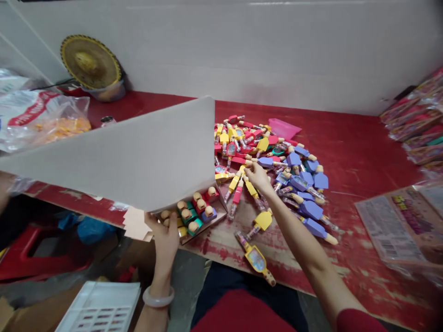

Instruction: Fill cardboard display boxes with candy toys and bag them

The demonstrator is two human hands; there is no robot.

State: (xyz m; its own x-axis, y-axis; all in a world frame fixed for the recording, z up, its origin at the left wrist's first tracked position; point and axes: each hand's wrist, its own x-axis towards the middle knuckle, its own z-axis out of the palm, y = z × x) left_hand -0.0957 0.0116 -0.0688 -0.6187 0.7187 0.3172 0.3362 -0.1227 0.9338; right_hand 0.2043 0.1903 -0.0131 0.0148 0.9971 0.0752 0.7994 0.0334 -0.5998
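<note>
My left hand (pixel 164 237) wraps round the near left side of an open cardboard box (pixel 220 210), its thumb by the rim. Inside stand several red, green, yellow and purple toys (pixel 194 226) with beige knobbed ends up. The box's large grey lid (pixel 138 152) is raised and leans left. My right hand (pixel 258 177) reaches into a pile on the table, its fingers pinched at a yellow paddle-shaped toy (pixel 249 186) with a clear tube. Around it lie red toys (pixel 236 197) and a group of purple toys (pixel 306 196). The fingertips are partly hidden.
The red table (pixel 349 161) is worn near its front edge. Printed packages (pixel 398 230) lie at right, with stacked packs (pixel 422 120) behind. A straw hat (pixel 90 62) leans on the wall. Plastic bags (pixel 41 117) sit at left; a white crate (pixel 100 306) is below.
</note>
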